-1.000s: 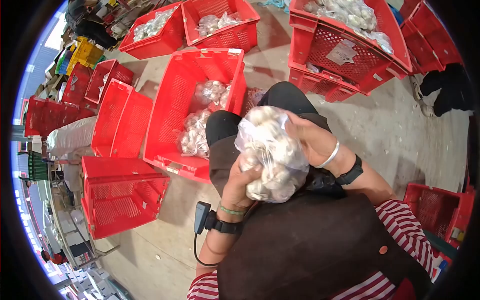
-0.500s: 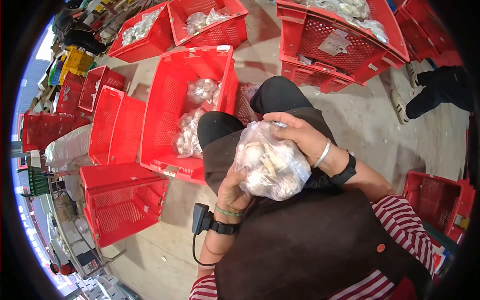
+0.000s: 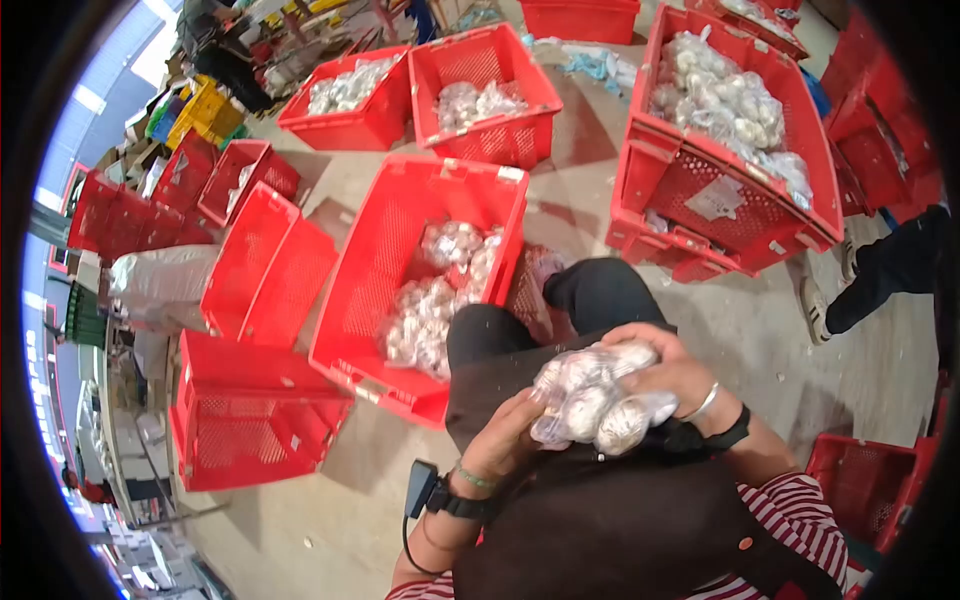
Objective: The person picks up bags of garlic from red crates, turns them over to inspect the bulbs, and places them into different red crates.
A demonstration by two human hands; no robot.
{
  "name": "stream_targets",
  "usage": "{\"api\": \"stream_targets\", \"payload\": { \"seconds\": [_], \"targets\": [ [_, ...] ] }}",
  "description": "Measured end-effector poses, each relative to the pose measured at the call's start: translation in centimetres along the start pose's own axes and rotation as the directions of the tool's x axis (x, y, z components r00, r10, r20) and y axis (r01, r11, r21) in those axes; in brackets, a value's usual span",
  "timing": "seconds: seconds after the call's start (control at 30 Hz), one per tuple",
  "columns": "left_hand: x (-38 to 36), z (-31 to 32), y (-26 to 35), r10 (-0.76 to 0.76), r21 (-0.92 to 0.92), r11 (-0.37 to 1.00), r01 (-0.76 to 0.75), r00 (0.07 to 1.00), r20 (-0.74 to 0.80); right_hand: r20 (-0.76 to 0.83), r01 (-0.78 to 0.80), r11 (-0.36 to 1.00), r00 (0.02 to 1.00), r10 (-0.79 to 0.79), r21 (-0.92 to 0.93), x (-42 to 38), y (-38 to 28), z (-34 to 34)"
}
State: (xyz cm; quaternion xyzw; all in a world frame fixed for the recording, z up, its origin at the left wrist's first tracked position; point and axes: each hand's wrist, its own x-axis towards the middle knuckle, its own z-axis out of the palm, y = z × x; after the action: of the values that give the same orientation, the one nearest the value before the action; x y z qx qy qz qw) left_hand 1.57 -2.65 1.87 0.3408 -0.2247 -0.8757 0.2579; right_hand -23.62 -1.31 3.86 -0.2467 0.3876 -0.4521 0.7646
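Above my lap I hold a clear plastic bag of garlic (image 3: 592, 398), its round whitish bulbs pressing against the film. My left hand (image 3: 508, 430) grips its left side, with the fingertips partly hidden. My right hand (image 3: 668, 368) curls over its upper right part, thumb on the front. Just beyond my knees stands a red crate (image 3: 365, 240) with several similar bags of garlic (image 3: 425, 325) piled along its right side. A dark apron (image 3: 600, 520) covers my lap beneath the bag.
More bagged garlic fills a stacked red crate (image 3: 720, 205) at the upper right. Two crates with bags, including a red crate (image 3: 490, 145), stand farther back. A red crate (image 3: 240, 450) lies to the left. Another person's leg (image 3: 885, 275) is at the right edge.
The bag has turned in my hands, so round bulbs now face me where pale stems showed before. My view has tilted up, bringing more crates into sight.
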Motion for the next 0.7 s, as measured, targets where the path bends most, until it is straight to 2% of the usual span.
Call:
{"api": "stream_targets", "payload": {
  "seconds": [0.03,0.07,0.1,0.17,0.23,0.3,0.37,0.43,0.5,0.53,0.57,0.6,0.63,0.67,0.7],
  "targets": [
    [0.4,-0.9,1.2,-0.115,0.078,0.99,0.115,0.993,-0.006,-0.041,0.024,0.999,0.999,-0.023,0.042,0.4,-2.3,-0.2],
    [0.6,-1.5,2.6,-0.047,0.194,0.98,0.055,0.998,-0.046,-0.073,0.101,0.995,0.992,-0.102,-0.017,0.9,-4.2,-1.3],
    [1.2,-2.9,3.8,0.046,0.241,0.97,-0.028,0.997,-0.069,-0.141,0.175,0.974,0.971,-0.195,-0.146,1.2,-7.0,-1.4],
    [2.6,-5.6,6.8,0.196,0.288,0.948,-0.134,0.961,-0.197,-0.179,0.371,0.891,0.888,-0.423,-0.262,2.0,-12.5,-2.1],
    [4.7,-8.7,10.0,0.267,0.316,0.935,-0.159,0.903,-0.338,-0.286,0.481,0.779,0.742,-0.606,-0.403,2.9,-18.5,-3.2],
    [7.7,-14.3,12.0,0.33,0.426,0.891,-0.155,0.867,-0.374,-0.315,0.586,0.568,0.481,-0.818,-0.579,4.1,-23.8,-4.0],
    [11.4,-20.5,13.7,0.289,0.501,0.864,-0.048,0.862,-0.415,-0.274,0.663,0.449,0.358,-0.893,-0.599,5.8,-28.9,-7.8],
    [15.5,-24.3,15.4,0.306,0.63,0.772,0.08,0.822,-0.479,-0.048,0.63,0.162,0.195,-0.98,-0.76,8.0,-32.5,-11.8],
    [18.8,-26.9,17.0,0.326,0.814,0.568,0.123,0.875,-0.359,-0.081,0.498,0.209,0.266,-0.961,-0.842,8.8,-31.8,-12.3],
    [21.4,-31.9,15.3,0.512,0.884,0.457,0.098,0.784,-0.351,-0.17,0.332,0.284,0.333,-0.928,-0.9,9.7,-30.1,-11.1],
    [22.8,-33.6,15.6,0.499,0.904,0.342,0.255,0.766,-0.405,-0.257,0.152,0.337,0.391,-0.884,-0.929,10.3,-26.6,-9.7],
    [24.8,-36.1,15.0,0.523,0.895,0.208,0.395,0.728,-0.443,-0.219,0.007,0.263,0.535,-0.816,-0.965,10.4,-22.7,-11.3],
    [27.2,-40.9,12.7,0.613,0.895,0.268,0.356,0.654,-0.444,-0.18,0.078,0.346,0.736,-0.653,-0.935,9.5,-17.7,-13.6],
    [27.6,-39.8,12.7,0.634,0.865,0.114,0.489,0.635,-0.442,0.145,0.014,-0.252,0.847,-0.512,-0.968,10.9,-16.4,-6.1],
    [28.7,-38.3,12.9,0.642,0.812,-0.059,0.58,0.645,-0.415,0.076,-0.019,-0.235,0.919,-0.388,-0.972,9.9,-12.4,-7.1]
  ]
}}
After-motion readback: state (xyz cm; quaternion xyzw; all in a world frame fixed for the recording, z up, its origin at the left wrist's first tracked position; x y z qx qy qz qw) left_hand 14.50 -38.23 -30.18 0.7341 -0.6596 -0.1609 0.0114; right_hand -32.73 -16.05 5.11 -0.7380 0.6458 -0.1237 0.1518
